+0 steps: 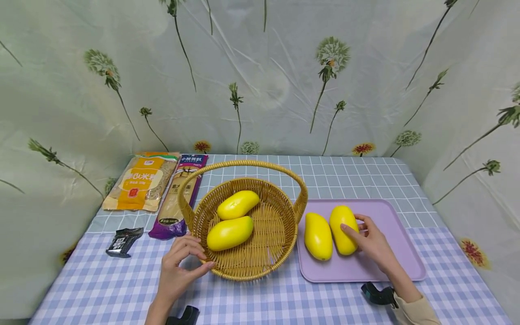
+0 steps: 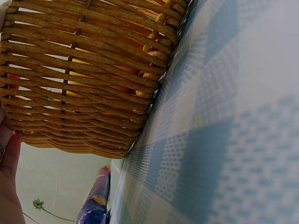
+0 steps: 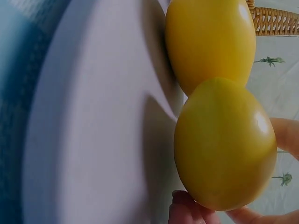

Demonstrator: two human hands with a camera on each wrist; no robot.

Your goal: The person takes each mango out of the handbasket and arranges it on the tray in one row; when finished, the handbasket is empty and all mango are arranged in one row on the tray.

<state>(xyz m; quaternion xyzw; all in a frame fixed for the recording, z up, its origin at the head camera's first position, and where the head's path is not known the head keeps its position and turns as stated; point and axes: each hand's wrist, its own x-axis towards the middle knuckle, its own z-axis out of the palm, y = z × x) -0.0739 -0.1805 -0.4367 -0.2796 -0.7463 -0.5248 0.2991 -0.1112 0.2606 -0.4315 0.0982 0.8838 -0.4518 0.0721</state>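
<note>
A wicker basket [image 1: 280,221] with a tall arched handle stands mid-table with two yellow mangoes [image 1: 229,233] inside. My left hand [image 1: 178,266] grips its near-left rim, thumb toward the front and fingers at the side; the left wrist view shows the woven basket wall [image 2: 79,79] close up. On the lilac tray [image 1: 390,253] are two more mangoes, side by side. My right hand [image 1: 371,241] holds the right-hand mango [image 1: 343,230], thumb over it and fingertips [image 3: 182,210] along its side. The other mango [image 1: 318,236] sits just left of it. Whether the held mango touches the tray I cannot tell.
Behind the basket's left side lie a purple pasta packet [image 1: 172,203] and an orange-and-clear bag of grain [image 1: 142,183]. A small black wrapper [image 1: 123,242] is at the left on the checked tablecloth [image 1: 101,289]. A flower-printed curtain [image 1: 276,90] hangs along the back.
</note>
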